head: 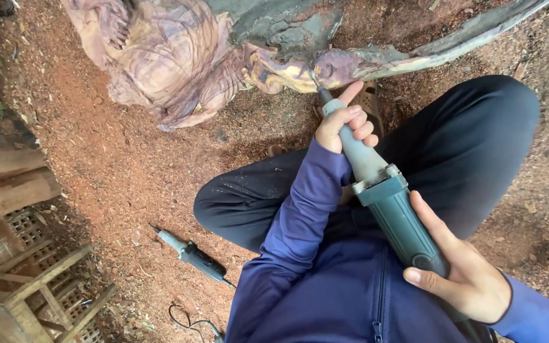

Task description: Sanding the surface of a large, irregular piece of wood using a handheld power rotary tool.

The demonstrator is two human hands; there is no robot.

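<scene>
Right hand [462, 279] sits lowest in the head view, fingers wrapped around the dark green rear body of the grinder [382, 197], thumb pressed along its side. Left hand [345, 124], in a purple sleeve [306, 209], closes round the grinder's slim grey neck, forefinger stretched toward the tip. That tip meets the carving [179, 57], a big purple-and-yellow swirled piece of wood lying on the sawdust [109, 152]. Dark-trousered legs [465, 140] fold beneath the tool. Off to the left, a second grinder [192, 254] lies on the sawdust, cord trailing, near wooden lattice frames [27, 279].
</scene>
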